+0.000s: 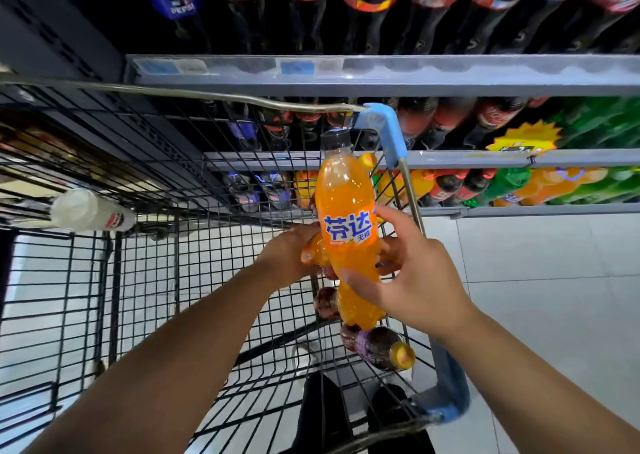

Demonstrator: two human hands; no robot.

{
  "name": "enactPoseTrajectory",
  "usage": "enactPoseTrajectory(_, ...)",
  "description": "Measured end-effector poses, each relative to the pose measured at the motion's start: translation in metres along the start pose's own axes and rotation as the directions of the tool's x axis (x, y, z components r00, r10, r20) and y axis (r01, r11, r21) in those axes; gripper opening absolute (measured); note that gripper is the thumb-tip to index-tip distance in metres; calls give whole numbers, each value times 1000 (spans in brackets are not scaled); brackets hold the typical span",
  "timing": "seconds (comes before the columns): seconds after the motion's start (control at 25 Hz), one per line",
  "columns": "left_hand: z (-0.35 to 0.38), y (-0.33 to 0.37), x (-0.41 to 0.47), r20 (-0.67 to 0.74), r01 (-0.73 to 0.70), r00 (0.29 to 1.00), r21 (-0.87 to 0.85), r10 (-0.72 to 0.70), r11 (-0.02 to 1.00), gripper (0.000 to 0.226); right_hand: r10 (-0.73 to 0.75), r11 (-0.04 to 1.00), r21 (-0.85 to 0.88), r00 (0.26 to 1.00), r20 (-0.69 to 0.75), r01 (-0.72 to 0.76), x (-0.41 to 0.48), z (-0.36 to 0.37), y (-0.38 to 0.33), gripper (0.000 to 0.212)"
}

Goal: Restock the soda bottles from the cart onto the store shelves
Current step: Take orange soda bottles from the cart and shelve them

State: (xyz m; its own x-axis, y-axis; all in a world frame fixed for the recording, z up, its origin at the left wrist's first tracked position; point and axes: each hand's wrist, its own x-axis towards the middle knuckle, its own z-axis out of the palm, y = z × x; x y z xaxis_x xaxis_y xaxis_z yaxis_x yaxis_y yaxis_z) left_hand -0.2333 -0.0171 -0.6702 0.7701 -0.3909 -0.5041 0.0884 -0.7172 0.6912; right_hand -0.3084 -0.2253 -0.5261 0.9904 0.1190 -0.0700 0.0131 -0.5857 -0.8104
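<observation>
My right hand (414, 280) grips an orange soda bottle (346, 211) with a black cap, holding it upright above the black wire cart (156, 245). Down inside the cart, my left hand (291, 256) is curled around a second orange bottle (313, 254), mostly hidden behind the first. A purple soda bottle (379, 346) with an orange cap lies on the cart floor near the right wall, and another dark bottle (325, 303) lies just above it. The store shelves (381, 79) stand right behind the cart.
Shelves hold rows of red-labelled cola, blue Pepsi, orange and green bottles (554, 186). A white bottle (90, 214) lies at the cart's far left. The cart's blue corner guards (384, 127) sit right of the bottle. Pale floor tiles (554, 280) lie to the right.
</observation>
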Motion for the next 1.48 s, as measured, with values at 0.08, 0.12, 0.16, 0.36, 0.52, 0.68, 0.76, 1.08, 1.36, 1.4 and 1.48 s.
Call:
enactPoseTrajectory(0.08,-2,-3,2,-9,-28,1000,8,28,1000,61,8,1000,-5,1000,15,-8,3,-1,1,73)
enactPoseTrajectory(0.12,-4,-5,1,-23,-25,999,44,26,999,59,10,1000,-6,1000,19,-9,5,-1,1,73)
enactPoseTrajectory(0.16,-7,-5,-2,-46,-17,999,65,20,998,60,11,1000,-9,1000,19,-11,6,-1,0,75)
enactPoseTrajectory(0.36,-35,4,-38,-106,-40,994,-281,11,959,55,5,1000,3,1000,7,-5,4,-2,-5,72)
enactPoseTrajectory(0.52,-65,26,-81,-186,-43,980,-522,-65,852,58,35,999,8,999,15,-35,2,-2,-8,80)
enactPoseTrajectory(0.68,-84,58,-120,-299,-122,949,-637,-97,761,53,25,999,44,999,-48,-23,-7,-7,-23,76)
enactPoseTrajectory(0.76,-94,81,-133,-333,-200,942,-650,-38,734,41,38,998,46,995,-89,-34,-11,-15,-36,71)
enactPoseTrajectory(1.08,-115,205,-168,-381,-388,911,-661,158,642,43,251,818,572,932,-261,-60,-34,-73,-105,64)
enactPoseTrajectory(1.36,-120,304,-188,-404,-516,857,-659,321,547,37,163,746,656,923,-348,115,-59,-163,-141,59)
enactPoseTrajectory(1.4,-118,321,-191,-404,-534,845,-645,349,547,38,152,741,657,917,-369,142,-64,-176,-146,59)
enactPoseTrajectory(1.48,-109,360,-195,-417,-578,816,-602,400,552,46,132,741,643,897,-423,194,-76,-211,-155,58)
